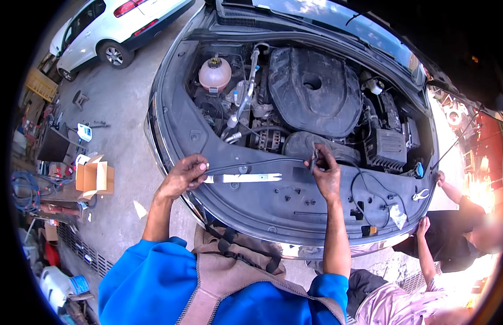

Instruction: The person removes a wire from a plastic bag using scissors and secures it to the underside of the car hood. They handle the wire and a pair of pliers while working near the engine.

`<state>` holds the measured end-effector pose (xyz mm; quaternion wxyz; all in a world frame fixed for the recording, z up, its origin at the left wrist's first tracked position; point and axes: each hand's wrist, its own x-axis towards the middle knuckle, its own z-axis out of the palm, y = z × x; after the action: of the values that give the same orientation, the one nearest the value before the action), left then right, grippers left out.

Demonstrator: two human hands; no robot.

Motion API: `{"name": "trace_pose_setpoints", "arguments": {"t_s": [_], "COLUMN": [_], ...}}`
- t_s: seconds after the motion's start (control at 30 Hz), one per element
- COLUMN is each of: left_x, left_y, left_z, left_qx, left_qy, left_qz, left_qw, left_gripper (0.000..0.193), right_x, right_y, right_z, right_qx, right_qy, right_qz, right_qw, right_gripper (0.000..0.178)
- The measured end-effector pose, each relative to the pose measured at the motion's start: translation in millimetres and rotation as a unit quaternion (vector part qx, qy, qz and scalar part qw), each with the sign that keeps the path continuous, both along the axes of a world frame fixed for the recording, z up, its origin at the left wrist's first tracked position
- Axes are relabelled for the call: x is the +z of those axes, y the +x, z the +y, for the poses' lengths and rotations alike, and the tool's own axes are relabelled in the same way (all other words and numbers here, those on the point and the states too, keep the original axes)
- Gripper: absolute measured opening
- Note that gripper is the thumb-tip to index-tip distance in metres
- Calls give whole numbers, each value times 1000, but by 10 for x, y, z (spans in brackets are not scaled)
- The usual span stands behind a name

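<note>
Left hand [187, 174]: fingers curled, thumb and fingertips nearly closed in a pinch on one part of a thin black cable [257, 162]; a small pale tip shows at the fingertips, its nature unclear. Right hand [327, 173]: raised, thumb and fingers drawn together around a short dark piece [313, 161] on the cable; too small to tell what kind. Cable spans the gap between the hands, sagging slightly above the black front panel [257, 200] of the open engine bay, then lies in loose loops on the panel to the right. Just beside the left hand, a white strip [246, 177] with a notched right end lies along the panel; contact with the fingers cannot be determined. Right of the loops: clear plastic bag [397, 215], then pliers [421, 194] near the panel's edge. Behind the hands: dark engine cover [316, 92], with a pinkish round reservoir [214, 75] to its left. At far right, two other people's hands rest at the car's edge. Floor at left: open cardboard box [94, 177]; beyond it, a parked white car [121, 27].
</note>
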<state>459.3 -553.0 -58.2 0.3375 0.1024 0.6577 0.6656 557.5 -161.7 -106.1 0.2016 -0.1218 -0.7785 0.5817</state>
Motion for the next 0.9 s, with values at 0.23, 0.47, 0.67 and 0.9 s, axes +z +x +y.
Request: {"name": "trace_pose_setpoints", "arguments": {"t_s": [0.23,0.47,0.67,0.9], "left_x": [-125,-34,74,-95], "left_y": [266,118,-18,-49], "left_z": [55,312,1274,1814], "left_qx": [-10,-72,1,-180], "left_qy": [-76,-361,-108,-13], "left_qz": [-6,542,408,219], "left_qw": [997,755,907,959], "left_gripper": [23,18,14,17], "right_x": [-122,-17,20,106], "right_y": [84,142,176,215], "right_z": [-192,-102,-66,-83], "right_qx": [20,53,67,26], "right_qy": [99,59,39,34], "right_qz": [-2,8,-11,10], "right_qw": [995,997,997,999], "right_gripper": [54,53,53,60]}}
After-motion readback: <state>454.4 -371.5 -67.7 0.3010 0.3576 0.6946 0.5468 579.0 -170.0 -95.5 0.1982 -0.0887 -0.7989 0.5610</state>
